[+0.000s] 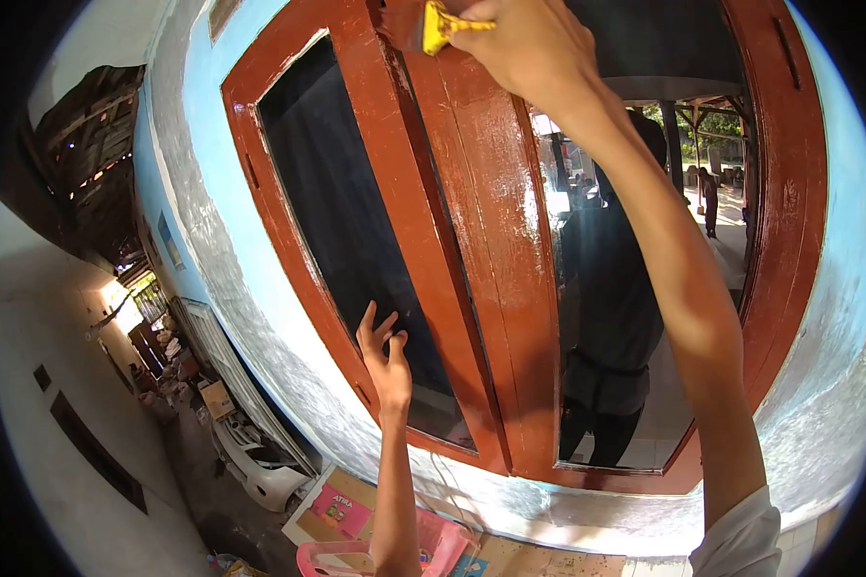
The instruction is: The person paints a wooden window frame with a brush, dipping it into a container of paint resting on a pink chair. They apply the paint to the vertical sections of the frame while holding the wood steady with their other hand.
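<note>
My right hand point(534, 43) is closed around the yellow handle of a paintbrush point(438, 27) at the top of the view. The bristles are against or very near the upper part of a red-brown wooden window frame point(486, 163); contact cannot be made out for certain. Wet-looking shine covers the wide middle board. Lower down, my left hand point(385, 361) is held up with fingers apart and slightly curled, holding nothing. It appears in front of the dark left glass pane point(332, 192). The right pane point(601, 317) mirrors a person and a yard, partly hidden by my right arm.
Light blue wall point(207, 77) surrounds the window. Below are a pink plastic chair point(443, 546) and a flat cardboard sheet point(303, 524). Down a narrow passage at left stand a white vehicle-like body point(260, 476), a cardboard box point(217, 399) and piled clutter.
</note>
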The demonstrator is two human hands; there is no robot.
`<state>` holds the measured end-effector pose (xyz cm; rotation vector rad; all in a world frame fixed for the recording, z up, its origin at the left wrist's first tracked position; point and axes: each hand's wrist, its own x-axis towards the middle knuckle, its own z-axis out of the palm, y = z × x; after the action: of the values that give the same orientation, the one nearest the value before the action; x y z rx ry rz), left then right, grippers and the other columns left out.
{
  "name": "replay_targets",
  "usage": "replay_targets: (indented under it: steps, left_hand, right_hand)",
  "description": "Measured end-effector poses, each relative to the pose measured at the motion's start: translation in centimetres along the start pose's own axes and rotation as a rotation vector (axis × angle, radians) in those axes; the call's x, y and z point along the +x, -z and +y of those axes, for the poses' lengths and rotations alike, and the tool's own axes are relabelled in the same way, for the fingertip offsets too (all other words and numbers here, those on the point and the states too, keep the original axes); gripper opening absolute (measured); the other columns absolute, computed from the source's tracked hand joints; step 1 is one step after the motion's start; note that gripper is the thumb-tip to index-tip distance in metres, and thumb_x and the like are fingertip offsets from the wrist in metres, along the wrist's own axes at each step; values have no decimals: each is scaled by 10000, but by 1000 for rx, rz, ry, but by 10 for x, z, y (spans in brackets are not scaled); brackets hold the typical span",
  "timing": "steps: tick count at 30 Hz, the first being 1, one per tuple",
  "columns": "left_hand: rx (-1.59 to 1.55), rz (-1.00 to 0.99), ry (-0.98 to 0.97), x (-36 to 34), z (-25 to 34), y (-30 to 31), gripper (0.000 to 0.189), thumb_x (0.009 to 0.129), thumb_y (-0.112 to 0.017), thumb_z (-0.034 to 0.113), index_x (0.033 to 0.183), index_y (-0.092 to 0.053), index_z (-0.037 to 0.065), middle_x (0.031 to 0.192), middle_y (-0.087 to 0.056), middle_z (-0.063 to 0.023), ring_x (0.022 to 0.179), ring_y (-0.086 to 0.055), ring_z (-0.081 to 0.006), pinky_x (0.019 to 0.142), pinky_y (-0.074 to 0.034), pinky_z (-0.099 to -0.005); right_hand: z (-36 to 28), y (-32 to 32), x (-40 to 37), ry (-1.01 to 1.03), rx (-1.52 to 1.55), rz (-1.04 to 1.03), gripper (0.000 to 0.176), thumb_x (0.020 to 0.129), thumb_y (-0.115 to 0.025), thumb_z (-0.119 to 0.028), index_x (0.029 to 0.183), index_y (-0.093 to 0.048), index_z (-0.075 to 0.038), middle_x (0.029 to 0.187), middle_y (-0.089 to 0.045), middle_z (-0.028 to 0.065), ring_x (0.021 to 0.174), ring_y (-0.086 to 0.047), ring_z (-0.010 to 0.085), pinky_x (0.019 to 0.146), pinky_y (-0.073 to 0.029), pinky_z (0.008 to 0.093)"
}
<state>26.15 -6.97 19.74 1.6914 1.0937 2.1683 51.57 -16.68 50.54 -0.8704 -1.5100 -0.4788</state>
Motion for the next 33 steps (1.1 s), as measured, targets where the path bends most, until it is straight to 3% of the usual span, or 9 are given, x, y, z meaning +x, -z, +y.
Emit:
replay_targets:
  steps: [3,6,7,10,11,18,22,27,33]
  left_hand:
    - [-4,5,-3,-1,-3,-1,550,930,-465,20,1475,-390,31,1368,-497,-219,1233,-566,-295,951,-519,-361]
    - [18,10,-32,1,-9,0,548,931,-468,18,1473,-392,34,1347,-514,-218,1217,-576,-288,941,-523,-352]
    - [28,13,-47,1,-10,0,547,931,-468,17,1472,-393,34,1338,-521,-218,1212,-579,-284,936,-525,-348]
    - [-1,14,-43,3,-8,0,546,932,-468,14,1472,-393,36,1320,-531,-218,1202,-584,-274,921,-531,-335]
    - [-8,13,-46,3,-9,0,544,934,-469,19,1472,-393,36,1314,-538,-222,1182,-591,-264,918,-532,-333]
    - [-5,21,-9,1,-4,-2,537,944,-480,55,1473,-391,33,1266,-593,-248,1050,-615,-215,913,-536,-334]
    - [-9,13,-18,1,-4,-1,535,945,-487,64,1471,-395,33,1262,-598,-249,1040,-618,-218,909,-537,-333]
    - [-14,15,-29,1,-9,0,539,942,-491,61,1472,-395,34,1279,-586,-244,1077,-606,-224,906,-536,-327]
    - [-16,8,-49,2,-14,1,546,935,-494,51,1472,-396,38,1291,-578,-241,1086,-594,-221,907,-533,-319]
  right_hand:
    - [4,-22,2,-4,15,33,190,851,-747,-180,868,-748,10,810,-713,212,779,-715,359,680,-558,446]
    - [19,-27,-16,51,-98,-33,319,821,-758,-331,1070,-767,-132,859,-726,180,823,-718,327,778,-551,407]
    - [12,-17,-20,-113,-116,-173,307,826,-757,-305,1073,-765,-123,883,-728,181,844,-716,333,789,-549,417]
    - [9,-4,-21,2,-94,-58,293,832,-751,-286,1069,-765,-116,872,-726,186,833,-717,327,772,-547,415]
    - [-1,14,-20,-87,77,-108,195,847,-746,-183,839,-740,13,814,-711,215,797,-711,369,691,-556,452]
    - [1,-14,-20,17,21,21,181,849,-741,-179,885,-756,-3,849,-717,217,814,-711,363,733,-557,451]
    - [0,16,-30,-33,-40,-210,157,851,-738,-160,902,-763,-13,840,-721,206,786,-715,351,722,-561,426]
    - [-3,-2,2,95,-17,105,172,837,-741,-147,852,-735,24,806,-704,223,820,-712,363,709,-554,452]
    - [1,-10,-20,70,-63,-53,173,826,-747,-148,891,-746,13,878,-702,254,848,-700,394,755,-551,473]
